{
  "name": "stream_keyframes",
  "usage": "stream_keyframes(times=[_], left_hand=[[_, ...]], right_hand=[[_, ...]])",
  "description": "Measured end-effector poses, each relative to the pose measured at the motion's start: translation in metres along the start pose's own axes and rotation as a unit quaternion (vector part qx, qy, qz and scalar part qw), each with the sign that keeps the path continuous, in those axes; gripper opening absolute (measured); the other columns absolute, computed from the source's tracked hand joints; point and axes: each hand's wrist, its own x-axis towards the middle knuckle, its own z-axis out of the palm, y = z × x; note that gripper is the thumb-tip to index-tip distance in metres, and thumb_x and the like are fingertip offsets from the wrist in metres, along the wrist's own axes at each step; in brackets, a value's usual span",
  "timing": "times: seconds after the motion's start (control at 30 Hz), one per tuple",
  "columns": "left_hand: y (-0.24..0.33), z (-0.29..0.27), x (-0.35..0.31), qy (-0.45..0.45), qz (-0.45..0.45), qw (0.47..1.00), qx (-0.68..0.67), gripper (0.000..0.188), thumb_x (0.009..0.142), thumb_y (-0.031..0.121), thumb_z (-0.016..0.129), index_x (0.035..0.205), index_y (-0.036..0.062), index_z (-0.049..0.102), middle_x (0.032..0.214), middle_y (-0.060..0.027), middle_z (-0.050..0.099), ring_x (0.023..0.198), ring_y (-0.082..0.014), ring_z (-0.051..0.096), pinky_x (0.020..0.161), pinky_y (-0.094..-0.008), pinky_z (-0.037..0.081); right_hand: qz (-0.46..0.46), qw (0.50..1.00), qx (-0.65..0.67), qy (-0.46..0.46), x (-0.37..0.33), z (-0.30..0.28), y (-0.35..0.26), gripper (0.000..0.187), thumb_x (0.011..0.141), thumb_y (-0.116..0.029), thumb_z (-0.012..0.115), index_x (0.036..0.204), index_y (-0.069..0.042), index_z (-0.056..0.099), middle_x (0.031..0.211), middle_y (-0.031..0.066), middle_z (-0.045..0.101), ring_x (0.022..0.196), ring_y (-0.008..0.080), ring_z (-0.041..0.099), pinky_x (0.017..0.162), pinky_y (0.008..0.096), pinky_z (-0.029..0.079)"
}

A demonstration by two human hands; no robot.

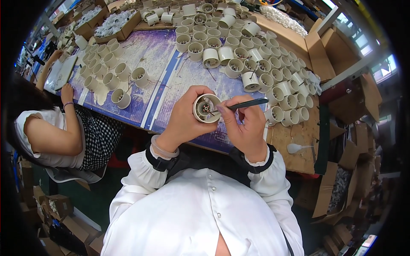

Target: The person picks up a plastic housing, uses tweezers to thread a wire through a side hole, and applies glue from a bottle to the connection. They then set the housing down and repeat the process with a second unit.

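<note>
right hand (244,123) pinched on slim dark tool (248,103), long axis roughly left-right, tip leftward in the mouth of the off-white cup (200,117). left hand (181,117) wraps cup wall, mouth up. tip contact inside: can't tell.

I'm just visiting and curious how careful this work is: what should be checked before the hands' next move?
1. Pale cup held: ok, the left hand wraps its outside.
2. Cup's opening in view: ok, it faces the camera and shows the round core.
3. Slim dark tool gripped: ok, between the thumb and fingers of the right hand.
4. Tool's tip touching the core: cannot tell, too small.
5. Core firmly seated: cannot tell.
6. Co-worker's hand clear: ok, well off to the left.
</note>
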Motion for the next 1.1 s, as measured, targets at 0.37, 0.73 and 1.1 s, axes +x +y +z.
stream_keyframes(times=[0.37, 0.73, 1.1], left_hand=[[-0.0007, 0.0019, -0.0019, 0.006, 0.001, 1.0, 0.028, 0.057, 0.057, 0.006, 0.082, 0.106, 0.0069, 0.053, 0.093, -0.0083, 0.062, 0.084, -0.0221, 0.063, 0.075, -0.0307, 0.051], [0.0031, -0.0007, -0.0003, 0.007, 0.01, 0.999, 0.048, 0.057, 0.056, 0.006, 0.082, 0.106, 0.0073, 0.053, 0.095, -0.0082, 0.062, 0.085, -0.0255, 0.063, 0.074, -0.0324, 0.051], [-0.0009, -0.0003, 0.0017, 0.018, 0.049, 0.998, 0.031, 0.057, 0.057, 0.005, 0.082, 0.106, 0.0075, 0.054, 0.097, -0.008, 0.061, 0.086, -0.0241, 0.062, 0.074, -0.0314, 0.051]], right_hand=[[-0.061, 0.998, -0.021, -0.001, -0.0024, 0.0039, 0.0095, 0.015, 0.084, -0.007, 0.07, 0.092, -0.003, 0.059, 0.077, 0.0033, 0.059, 0.059, 0.0085, 0.05, 0.051, 0.0224, 0.039], [-0.017, 0.999, -0.01, -0.029, -0.0003, -0.0003, 0.0071, 0.016, 0.084, -0.008, 0.07, 0.093, -0.003, 0.058, 0.074, 0.0043, 0.057, 0.051, 0.0103, 0.046, 0.047, 0.0238, 0.037], [-0.071, 0.997, -0.006, -0.04, 0.0049, -0.0055, 0.0002, 0.017, 0.084, -0.004, 0.07, 0.093, -0.003, 0.056, 0.078, 0.0058, 0.06, 0.054, 0.011, 0.049, 0.048, 0.0236, 0.038]])
